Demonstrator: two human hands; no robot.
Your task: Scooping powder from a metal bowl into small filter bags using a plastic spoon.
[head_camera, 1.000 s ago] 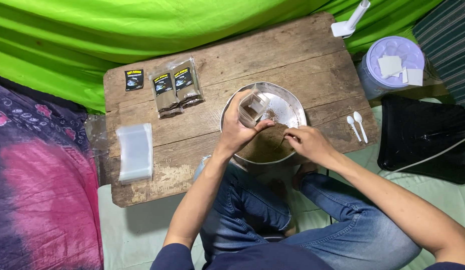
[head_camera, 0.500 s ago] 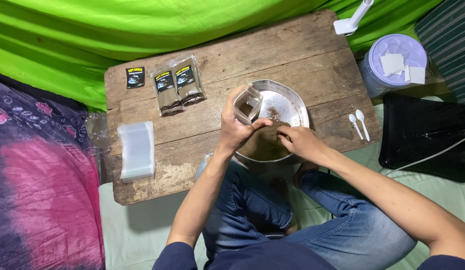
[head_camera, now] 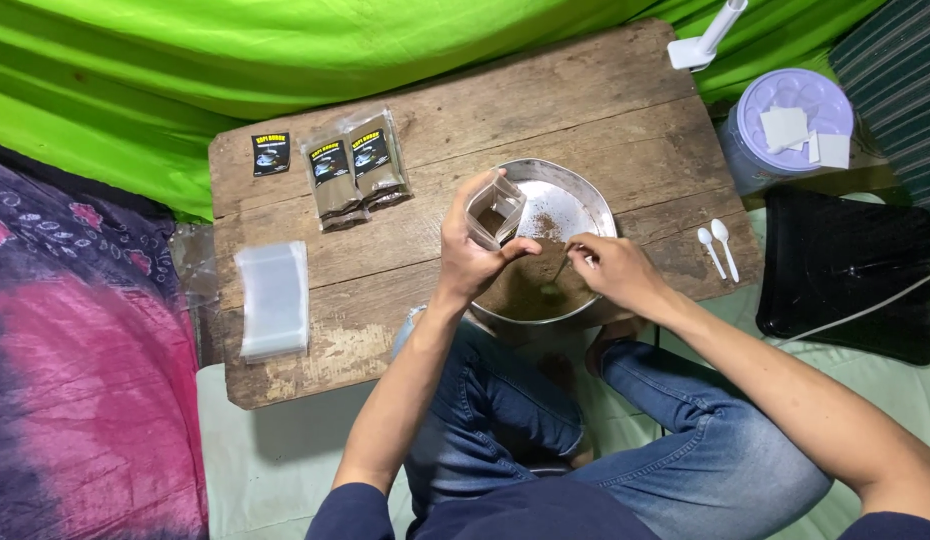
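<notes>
Over metal bowl (head_camera: 585,200), left fingers (head_camera: 485,255) gripping pouch (head_camera: 495,212), right fingers (head_camera: 583,255) pinching spoon (head_camera: 557,278)

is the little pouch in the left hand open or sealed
Open: the clear pouch in the left hand gapes at its top, brown powder inside.

I have lifted the small clear pouch (head_camera: 495,212) higher in my left hand (head_camera: 472,255) while my right hand (head_camera: 610,270) drew back over the metal bowl (head_camera: 585,200).

Single head-worn view, looking almost straight down from above the wooden table (head_camera: 585,110), near enough to fill the middle with it; green cloth (head_camera: 285,50) beyond its far edge, knees below its near edge.
</notes>
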